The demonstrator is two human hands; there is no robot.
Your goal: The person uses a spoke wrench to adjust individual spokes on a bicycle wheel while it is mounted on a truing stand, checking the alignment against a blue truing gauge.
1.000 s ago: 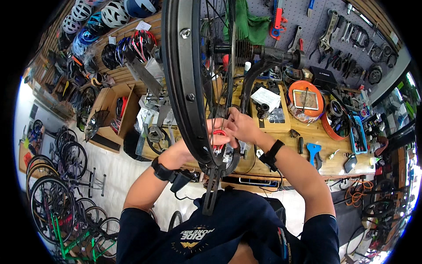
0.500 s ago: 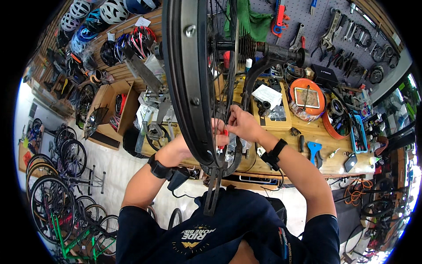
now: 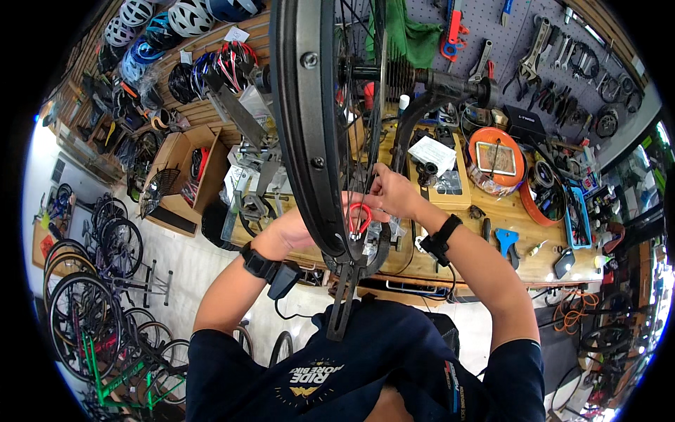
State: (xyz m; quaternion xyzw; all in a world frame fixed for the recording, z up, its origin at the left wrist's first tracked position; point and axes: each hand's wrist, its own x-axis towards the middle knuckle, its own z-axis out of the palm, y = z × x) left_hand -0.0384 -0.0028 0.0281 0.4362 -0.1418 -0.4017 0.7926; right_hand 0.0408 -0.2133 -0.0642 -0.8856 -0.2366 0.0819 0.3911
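A bicycle wheel [image 3: 307,133] stands upright in a dark truing stand [image 3: 415,116], its black rim close before me. My left hand [image 3: 288,228] reaches round the rim from the left. The rim covers part of it, but its fingers show stretched out among the spokes, just above a red spoke wrench [image 3: 367,219]. That wrench sits low at the rim, beside the spokes. From the right, my right hand [image 3: 399,195] has fingertips pinched at a spoke [image 3: 380,126], close to the left fingers. Exact finger contact is partly hidden.
On the wooden bench [image 3: 450,243] lie a blue-handled tool [image 3: 505,239], an orange bowl [image 3: 485,133] and a yellow box [image 3: 460,190]. Tools hang on the pegboard [image 3: 485,28]. An open cardboard box [image 3: 211,165] and parked bicycles [image 3: 91,309] are at the left.
My left fingers have come off the red spoke wrench and stretched out above it, so more of it shows. My right hand stays by the spokes. The view has shifted slightly.
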